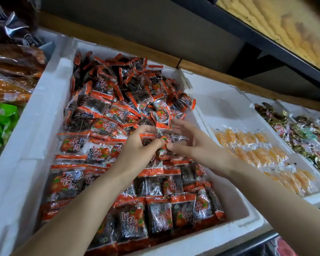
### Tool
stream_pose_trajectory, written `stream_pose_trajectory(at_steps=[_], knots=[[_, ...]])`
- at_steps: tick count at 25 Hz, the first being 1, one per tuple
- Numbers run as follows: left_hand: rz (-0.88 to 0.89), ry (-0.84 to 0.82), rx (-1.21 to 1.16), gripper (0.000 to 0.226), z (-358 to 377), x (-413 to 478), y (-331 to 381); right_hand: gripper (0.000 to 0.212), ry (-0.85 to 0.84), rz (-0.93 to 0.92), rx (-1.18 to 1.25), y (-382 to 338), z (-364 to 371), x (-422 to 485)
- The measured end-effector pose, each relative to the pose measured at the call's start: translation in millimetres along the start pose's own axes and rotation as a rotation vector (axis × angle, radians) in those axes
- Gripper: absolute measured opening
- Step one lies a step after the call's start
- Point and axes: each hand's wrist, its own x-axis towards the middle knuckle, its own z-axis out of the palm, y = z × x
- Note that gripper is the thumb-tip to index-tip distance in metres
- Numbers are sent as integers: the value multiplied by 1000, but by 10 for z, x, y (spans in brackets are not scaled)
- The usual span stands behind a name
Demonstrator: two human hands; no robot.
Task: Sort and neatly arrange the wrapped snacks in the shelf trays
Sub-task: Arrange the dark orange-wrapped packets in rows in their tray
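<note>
**Finding: a two-sided hold**

We find the left hand [139, 145] pinching a wrapped snack [163, 134] in a narrow grip; the right hand [190, 145] pinches its other side, just above the red packets [161, 215] filling the white foam tray [44, 111]

Wrapped snacks [103, 100] fill the foam tray [35, 126], left of the neighbouring tray [220, 100].
</note>
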Motion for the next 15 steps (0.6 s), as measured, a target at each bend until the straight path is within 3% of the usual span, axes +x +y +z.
stream_pose_trajectory(at_steps=[3,7,12,15], knots=[[99,23,63,12,-10,9,-31,46,77,-18,-113,63,-43,103],[128,257,72,15,-82,73,-68,36,350,42,-550,273,-225,335],[85,285,99,17,-77,110,-101,40,49,238,-767,612,-244,629],[61,284,111,17,-73,123,-118,40,1,317,-610,664,-300,688]])
